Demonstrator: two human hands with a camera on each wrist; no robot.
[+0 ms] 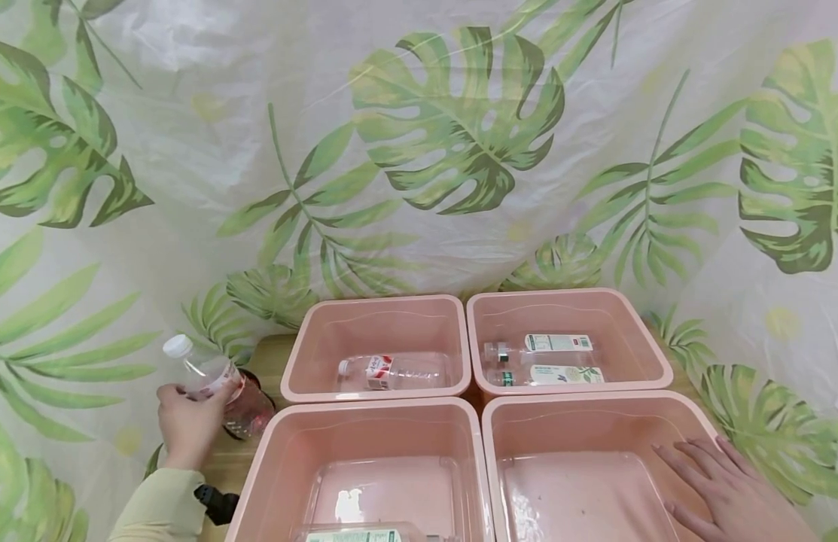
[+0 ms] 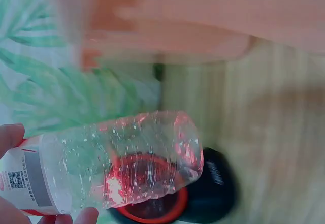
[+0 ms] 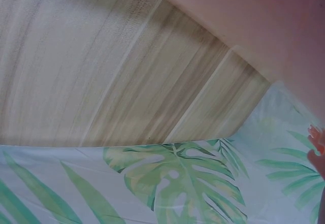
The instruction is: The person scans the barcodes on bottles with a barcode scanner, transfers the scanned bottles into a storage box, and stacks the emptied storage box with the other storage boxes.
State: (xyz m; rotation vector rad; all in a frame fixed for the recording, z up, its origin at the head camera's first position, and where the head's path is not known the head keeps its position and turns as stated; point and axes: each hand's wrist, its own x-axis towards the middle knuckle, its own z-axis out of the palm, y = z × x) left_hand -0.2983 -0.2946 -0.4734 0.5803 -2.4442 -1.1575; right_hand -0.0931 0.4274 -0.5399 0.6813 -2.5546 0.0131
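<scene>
My left hand (image 1: 191,425) grips a clear plastic bottle (image 1: 252,412) with a white cap, its fingers around the label. The bottle is tilted, cap up to the left. In the left wrist view, its label (image 2: 18,176) carries a QR code, and red light glints on its clear body. Just beyond the bottle is a black device (image 2: 216,188) with a red-lit ring, partly hidden by it. My right hand (image 1: 726,489) rests with extended fingers at the right rim of the front right pink bin (image 1: 581,403), holding nothing.
Three other pink bins adjoin it. The back left bin (image 1: 378,302) contains a red-labelled bottle (image 1: 412,370); the back right bin (image 1: 547,296) has two bottles lying down. Another lies in the front left bin (image 1: 364,409). A leaf-patterned sheet (image 1: 459,150) hangs behind the wooden table (image 3: 101,56).
</scene>
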